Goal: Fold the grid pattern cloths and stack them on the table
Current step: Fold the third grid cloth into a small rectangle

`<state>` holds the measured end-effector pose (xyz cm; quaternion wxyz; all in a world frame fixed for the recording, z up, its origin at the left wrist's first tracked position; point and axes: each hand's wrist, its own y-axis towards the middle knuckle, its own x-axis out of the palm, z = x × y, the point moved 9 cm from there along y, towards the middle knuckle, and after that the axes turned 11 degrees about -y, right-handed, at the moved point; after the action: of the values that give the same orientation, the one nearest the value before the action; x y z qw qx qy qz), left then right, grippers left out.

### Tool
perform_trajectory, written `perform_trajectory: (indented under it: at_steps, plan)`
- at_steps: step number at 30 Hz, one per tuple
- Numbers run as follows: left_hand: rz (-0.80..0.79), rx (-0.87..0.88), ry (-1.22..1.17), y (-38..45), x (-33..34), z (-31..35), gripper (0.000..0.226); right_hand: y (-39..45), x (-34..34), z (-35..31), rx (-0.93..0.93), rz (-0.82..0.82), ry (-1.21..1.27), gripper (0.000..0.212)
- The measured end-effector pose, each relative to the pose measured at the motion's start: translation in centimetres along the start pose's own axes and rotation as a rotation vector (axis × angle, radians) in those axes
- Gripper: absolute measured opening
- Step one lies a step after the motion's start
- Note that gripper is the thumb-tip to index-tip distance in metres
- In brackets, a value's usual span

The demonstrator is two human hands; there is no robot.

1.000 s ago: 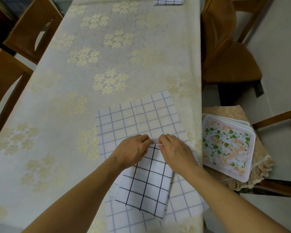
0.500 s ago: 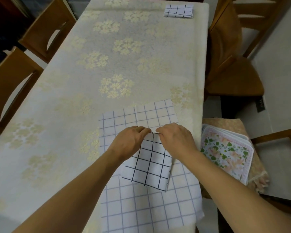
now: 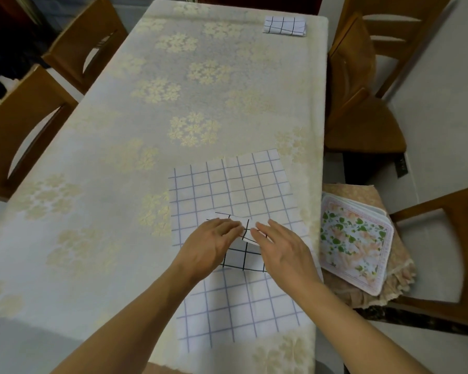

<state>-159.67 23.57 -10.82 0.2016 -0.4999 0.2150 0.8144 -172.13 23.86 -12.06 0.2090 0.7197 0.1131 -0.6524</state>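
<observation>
A small white cloth with a black grid (image 3: 243, 257) lies on top of a larger, flat cloth with a blue grid (image 3: 235, 190) at the near right of the table (image 3: 119, 147). My left hand (image 3: 210, 245) and my right hand (image 3: 281, 248) meet at the small cloth's far edge, and each pinches it with its fingertips. The hands hide most of that cloth, so I cannot see how it is doubled beneath them. A folded black-grid cloth (image 3: 284, 26) sits at the table's far right corner.
Wooden chairs stand at the left (image 3: 25, 122) and at the right (image 3: 362, 109) of the table. A stack of floral mats (image 3: 354, 238) rests on a beige cloth on the near right chair. The blue-grid cloth reaches close to the table's right edge.
Both hands have carried the black-grid cloth away from me, farther onto the blue-grid cloth. Less of it now shows below the hands. The view has tilted up, showing the folded cloth at the far corner.
</observation>
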Motion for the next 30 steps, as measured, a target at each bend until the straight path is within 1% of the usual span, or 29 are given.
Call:
perform_trajectory:
  at_steps: [2,7,10,14,16,19,22,26,30]
  plan:
    - [-0.013,-0.007,0.010,-0.9,0.6,0.2,0.059,-1.2,0.2,-0.3,0.003,0.020,-0.007,0.057]
    - [-0.039,-0.027,0.050,-2.6,2.1,0.8,0.057,-3.5,1.6,-0.8,-0.054,0.040,-0.044,0.056]
    - [-0.070,-0.042,0.054,-3.3,3.2,1.1,0.057,-4.4,2.5,-0.8,-0.068,0.044,-0.074,0.051]
    - [-0.107,-0.065,0.042,-3.8,5.0,1.6,0.060,-5.3,3.6,-0.1,-0.051,0.018,-0.081,0.054]
    - [-0.136,-0.085,0.046,-4.1,5.8,1.6,0.063,-5.6,4.2,0.2,-0.026,-0.003,-0.076,0.059]
    - [-0.162,-0.127,0.055,-4.6,6.4,1.0,0.066,-5.9,4.9,0.1,-0.032,-0.014,-0.068,0.049]
    - [-0.178,-0.149,0.043,-5.0,6.7,0.4,0.072,-6.2,5.8,-0.2,-0.046,-0.040,-0.054,0.046]
    - [-0.197,-0.162,0.049,-5.3,7.3,0.1,0.080,-6.4,6.5,-0.1,-0.019,-0.111,-0.044,0.049]
    - [-0.181,-0.175,0.038,-5.5,7.4,-0.2,0.085,-6.5,6.6,-0.2,-0.008,-0.179,-0.043,0.058]
